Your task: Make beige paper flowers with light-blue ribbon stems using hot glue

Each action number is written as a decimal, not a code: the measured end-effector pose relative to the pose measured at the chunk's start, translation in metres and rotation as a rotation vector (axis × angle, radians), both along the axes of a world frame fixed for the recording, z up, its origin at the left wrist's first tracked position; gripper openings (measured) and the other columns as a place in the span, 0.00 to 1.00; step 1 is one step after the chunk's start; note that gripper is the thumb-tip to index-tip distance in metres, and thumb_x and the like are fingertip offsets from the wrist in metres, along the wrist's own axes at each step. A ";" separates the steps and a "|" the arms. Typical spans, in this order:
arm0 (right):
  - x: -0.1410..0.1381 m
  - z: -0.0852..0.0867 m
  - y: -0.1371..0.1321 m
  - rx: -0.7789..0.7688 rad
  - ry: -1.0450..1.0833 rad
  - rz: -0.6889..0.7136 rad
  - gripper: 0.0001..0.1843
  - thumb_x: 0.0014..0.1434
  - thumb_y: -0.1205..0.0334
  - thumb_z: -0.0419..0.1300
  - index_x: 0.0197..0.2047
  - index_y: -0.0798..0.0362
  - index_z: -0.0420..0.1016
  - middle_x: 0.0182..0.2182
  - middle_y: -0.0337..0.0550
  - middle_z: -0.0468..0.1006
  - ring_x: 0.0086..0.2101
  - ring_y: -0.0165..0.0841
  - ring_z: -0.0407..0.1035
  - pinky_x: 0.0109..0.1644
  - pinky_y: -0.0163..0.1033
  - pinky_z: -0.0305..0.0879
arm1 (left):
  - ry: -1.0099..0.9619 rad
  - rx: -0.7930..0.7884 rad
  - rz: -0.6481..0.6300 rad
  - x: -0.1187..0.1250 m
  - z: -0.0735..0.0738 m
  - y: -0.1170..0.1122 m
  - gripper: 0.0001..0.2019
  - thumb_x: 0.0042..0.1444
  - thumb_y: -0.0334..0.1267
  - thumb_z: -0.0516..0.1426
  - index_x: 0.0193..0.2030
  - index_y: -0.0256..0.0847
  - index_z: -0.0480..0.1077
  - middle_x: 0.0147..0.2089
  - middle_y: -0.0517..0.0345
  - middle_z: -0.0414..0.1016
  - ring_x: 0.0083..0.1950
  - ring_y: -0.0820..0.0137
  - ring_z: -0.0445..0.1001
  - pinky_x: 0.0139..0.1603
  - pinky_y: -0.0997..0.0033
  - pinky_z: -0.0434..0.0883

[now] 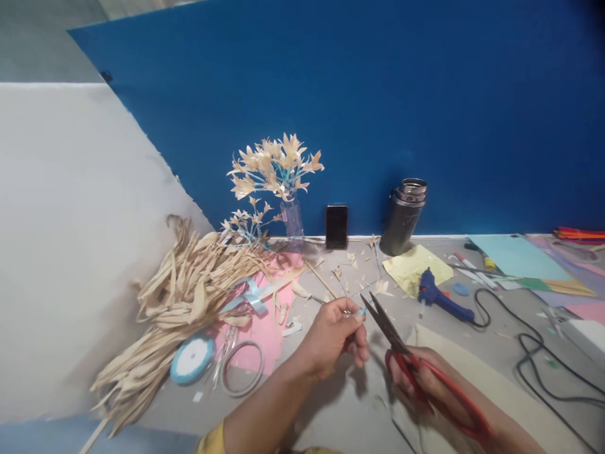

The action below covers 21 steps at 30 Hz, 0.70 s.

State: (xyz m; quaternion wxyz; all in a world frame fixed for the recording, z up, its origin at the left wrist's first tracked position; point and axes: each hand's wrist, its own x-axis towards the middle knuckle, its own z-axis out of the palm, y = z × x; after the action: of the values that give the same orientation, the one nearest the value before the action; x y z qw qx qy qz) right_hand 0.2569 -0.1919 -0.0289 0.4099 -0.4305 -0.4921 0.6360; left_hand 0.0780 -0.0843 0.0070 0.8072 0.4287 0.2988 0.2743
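Observation:
My left hand (338,331) is closed in a pinch on a thin stem with a bit of light-blue ribbon (362,311) at the fingertips. A pale husk flower (382,288) shows just beyond; whether it joins this stem I cannot tell. My right hand (420,375) grips red-handled scissors (394,334), fingers in the loops. The dark blades are slightly apart, their tips close to the left fingertips and the blue bit. Several pale flowers on blue stems (274,165) stand in a clear vase (293,224) at the back.
Dried husks (189,290) pile on the left, by a blue ribbon spool (192,359) and a tape roll (242,369). Behind stand a phone (336,227) and a dark flask (403,217). Rightward lie a blue glue gun (442,298), its cord (529,353) and yellow paper (416,268).

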 end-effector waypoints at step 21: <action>-0.005 0.017 0.005 0.197 -0.760 -0.197 0.11 0.54 0.57 0.57 0.28 0.49 0.57 0.26 0.34 0.63 0.27 0.31 0.58 0.30 0.35 0.56 | 0.229 0.224 0.058 0.008 -0.024 -0.012 0.07 0.54 0.41 0.56 0.33 0.43 0.61 0.17 0.71 0.56 0.17 0.79 0.51 0.19 0.79 0.48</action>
State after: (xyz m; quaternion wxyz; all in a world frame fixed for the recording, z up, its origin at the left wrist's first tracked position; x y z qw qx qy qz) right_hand 0.2516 -0.1866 -0.0121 0.2969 -0.6388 -0.6235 0.3391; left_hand 0.0856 -0.0961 -0.0170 0.7069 0.5354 0.3688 0.2786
